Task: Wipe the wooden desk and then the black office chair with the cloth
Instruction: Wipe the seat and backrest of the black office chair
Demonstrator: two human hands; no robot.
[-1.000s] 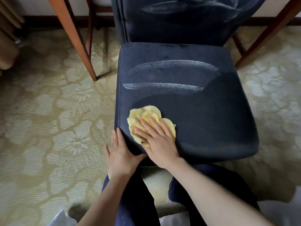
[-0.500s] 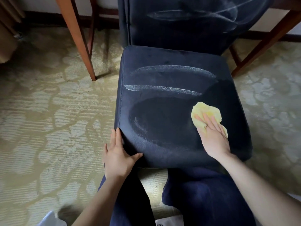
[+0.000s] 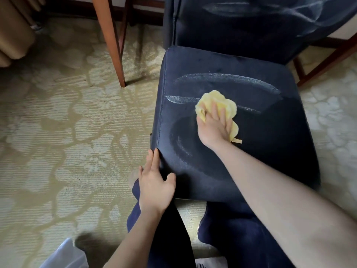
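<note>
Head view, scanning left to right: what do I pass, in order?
Wooden leg → left hand at the chair seat corner → yellow cloth under the right hand → slanted wooden leg.

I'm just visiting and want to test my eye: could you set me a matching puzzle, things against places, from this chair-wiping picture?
Things:
1. crumpled yellow cloth
2. left hand
3. reddish-brown wooden leg

Places:
A. standing on the pale patterned carpet
B. under the right hand, on the dark blue padded chair seat
C. at that seat's near left corner

Pairs: 1-B, 2-C, 3-A.
</note>
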